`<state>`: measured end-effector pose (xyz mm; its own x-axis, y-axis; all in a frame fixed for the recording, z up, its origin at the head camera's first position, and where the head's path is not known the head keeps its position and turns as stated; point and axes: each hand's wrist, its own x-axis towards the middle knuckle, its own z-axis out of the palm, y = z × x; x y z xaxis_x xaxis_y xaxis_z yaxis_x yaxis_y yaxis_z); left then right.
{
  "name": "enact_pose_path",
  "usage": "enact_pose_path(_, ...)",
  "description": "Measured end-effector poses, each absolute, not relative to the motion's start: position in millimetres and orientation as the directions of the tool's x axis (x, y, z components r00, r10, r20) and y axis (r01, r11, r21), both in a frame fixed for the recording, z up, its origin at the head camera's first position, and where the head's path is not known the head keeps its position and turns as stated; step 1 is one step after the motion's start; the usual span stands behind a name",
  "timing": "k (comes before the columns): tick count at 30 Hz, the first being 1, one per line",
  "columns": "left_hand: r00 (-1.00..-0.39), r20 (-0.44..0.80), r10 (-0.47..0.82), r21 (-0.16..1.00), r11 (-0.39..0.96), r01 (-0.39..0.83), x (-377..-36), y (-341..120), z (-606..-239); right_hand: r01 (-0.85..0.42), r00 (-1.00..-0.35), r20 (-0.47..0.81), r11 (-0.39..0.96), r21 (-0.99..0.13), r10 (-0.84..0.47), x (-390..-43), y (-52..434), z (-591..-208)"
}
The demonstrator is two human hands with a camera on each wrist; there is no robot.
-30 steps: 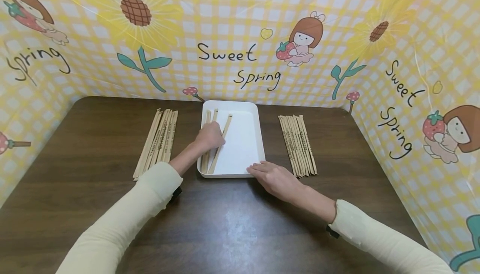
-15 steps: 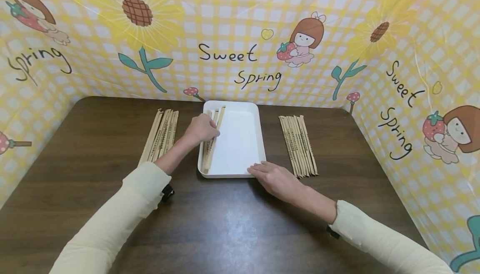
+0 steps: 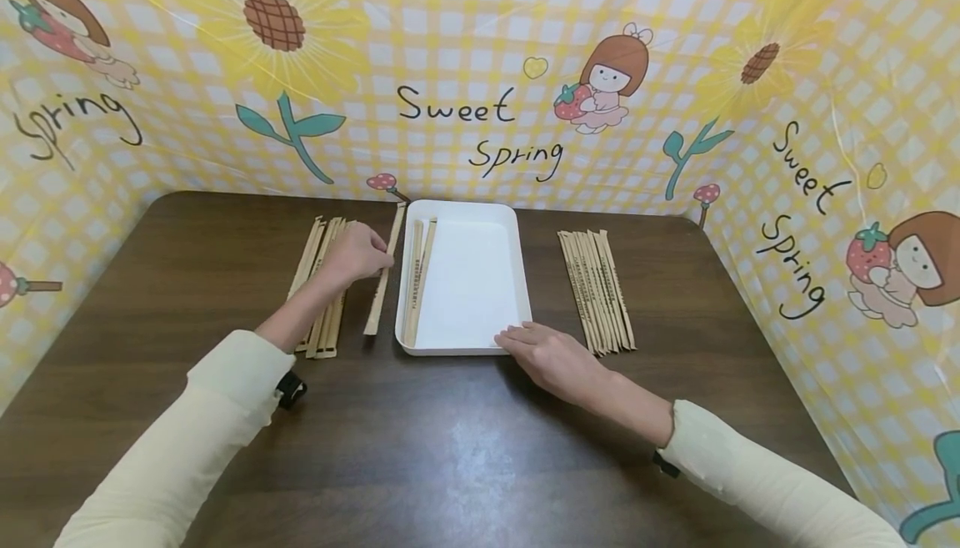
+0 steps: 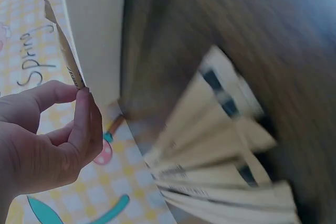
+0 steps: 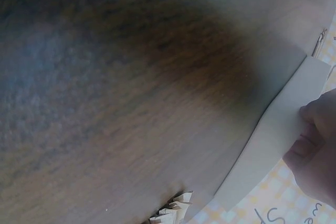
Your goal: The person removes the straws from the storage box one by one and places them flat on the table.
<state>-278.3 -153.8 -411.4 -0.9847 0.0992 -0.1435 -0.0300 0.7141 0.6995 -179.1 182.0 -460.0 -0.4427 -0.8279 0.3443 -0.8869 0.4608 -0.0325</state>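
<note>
Left hand (image 3: 358, 253) pinched one paper-wrapped chopstick pair (image 3: 383, 274), best carried level toward the white rectangular plastic tray (image 3: 517, 281) at 3 o'clock, which the flat-fingered right hand (image 3: 551, 356) steadied.

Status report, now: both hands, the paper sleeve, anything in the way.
Left hand pinches one paper sleeve between left stack and tray. Right hand rests on tray's near corner. Two sleeves in tray. Nothing blocking.

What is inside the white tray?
Two paper-wrapped sticks lie along the left wall of the tray; the rest shows bare. The right hand covers the near right corner.
</note>
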Motion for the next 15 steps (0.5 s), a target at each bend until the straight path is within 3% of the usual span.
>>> enact_pose_path(15,-0.99,-0.136,0.043,0.631,0.774,-0.054,-264,-215,-420,-0.89,-0.435,0.346,0.454,-0.026,-0.832,-180,182,-460)
